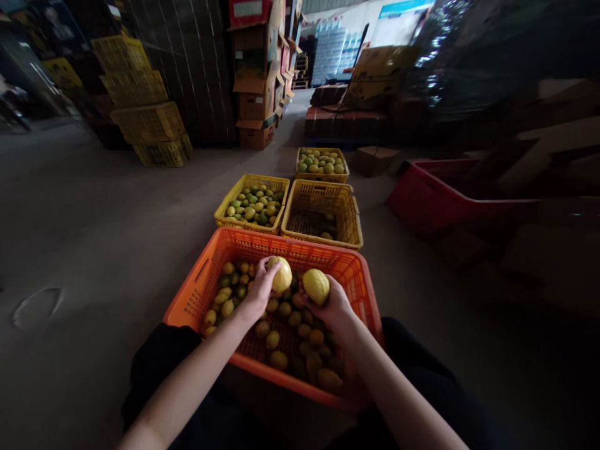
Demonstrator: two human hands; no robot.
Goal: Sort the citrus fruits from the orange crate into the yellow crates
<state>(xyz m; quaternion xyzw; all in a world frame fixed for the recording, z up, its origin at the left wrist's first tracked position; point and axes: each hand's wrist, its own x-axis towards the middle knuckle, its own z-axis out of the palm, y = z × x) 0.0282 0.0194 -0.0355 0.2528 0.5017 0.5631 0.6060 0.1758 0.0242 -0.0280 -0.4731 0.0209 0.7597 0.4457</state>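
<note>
Both hands are raised over an orange crate [281, 374] with yellow and green fruits lying on its slatted bottom. My left hand [260, 289] is closed round a pale yellow fruit [282, 275]. In my right hand [334, 306] sits another yellow fruit [315, 286], ribbed, with the fingers wrapped under it and partly hidden. The two held fruits are apart, side by side. Loose fruits [278, 360] are spread over the crate bottom, denser at the left and right than in the middle.
Beyond the orange crate stand a yellow crate full of fruit [220, 215], a yellow crate with few fruits [354, 219] and a farther full one [323, 178]. A red bin [417, 203] is at the right. Stacked yellow crates [147, 122] and cardboard boxes [253, 106] stand behind.
</note>
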